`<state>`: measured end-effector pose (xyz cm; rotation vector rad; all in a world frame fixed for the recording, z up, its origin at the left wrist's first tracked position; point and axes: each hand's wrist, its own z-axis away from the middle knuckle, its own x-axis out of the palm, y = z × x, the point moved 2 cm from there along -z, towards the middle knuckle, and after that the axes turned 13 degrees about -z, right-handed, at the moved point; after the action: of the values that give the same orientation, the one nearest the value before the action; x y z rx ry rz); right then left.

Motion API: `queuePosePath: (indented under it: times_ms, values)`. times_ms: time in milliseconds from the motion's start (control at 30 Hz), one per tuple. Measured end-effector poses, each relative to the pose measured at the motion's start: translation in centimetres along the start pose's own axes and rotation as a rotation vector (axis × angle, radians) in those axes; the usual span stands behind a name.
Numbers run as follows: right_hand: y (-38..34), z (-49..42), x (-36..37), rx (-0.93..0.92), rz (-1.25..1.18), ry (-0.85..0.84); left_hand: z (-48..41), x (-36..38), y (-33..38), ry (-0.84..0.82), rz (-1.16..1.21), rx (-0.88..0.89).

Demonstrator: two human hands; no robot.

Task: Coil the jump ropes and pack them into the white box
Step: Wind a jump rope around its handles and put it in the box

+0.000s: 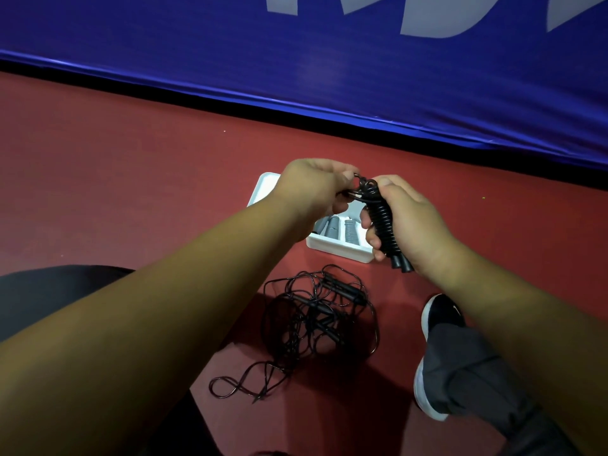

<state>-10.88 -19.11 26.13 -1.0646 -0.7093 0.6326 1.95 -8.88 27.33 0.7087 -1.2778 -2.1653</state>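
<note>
1. Above the white box [339,250], our right hand [411,222] grips a black jump rope [383,225] wound tightly round its handles.
2. Our left hand [312,189] pinches the rope's end at the top of the bundle, perhaps a loop; blur hides it.
3. Inside the box lie grey coiled ropes [335,227].
4. Nearer us, a loose black rope [316,320] lies tangled on the red floor [131,192], beside our shoe [441,315].

My count: one white box [339,249], one black coiled rope [383,222], one loose tangle [316,317].
Over the white box, my left hand [312,189] and right hand [411,222], two in all, hold that rope; inside it three grey pieces [334,227] show; the tangle lies near it.
</note>
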Motion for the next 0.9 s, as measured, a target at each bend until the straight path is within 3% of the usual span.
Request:
queuePosePath:
  times_ms: [200, 500, 667, 900]
  values:
    - [-0.22, 0.55, 0.64, 0.035, -0.1, -0.035, 0.5, 0.26, -0.38, -0.115, 0.166, -0.082]
    - [-0.93, 0.56, 0.21, 0.095, -0.054, -0.033, 0.59, -0.28, 0.01, -0.031, -0.128, 0.104]
    - [-0.51, 0.23, 0.05, 0.073, 0.023, -0.023, 0.7, -0.54, 0.25, 0.132, -0.284, 0.235]
    - [-0.72, 0.04, -0.06, 0.013, 0.139, 0.045, 0.77, -0.14, 0.43, 0.086, -0.321, 0.241]
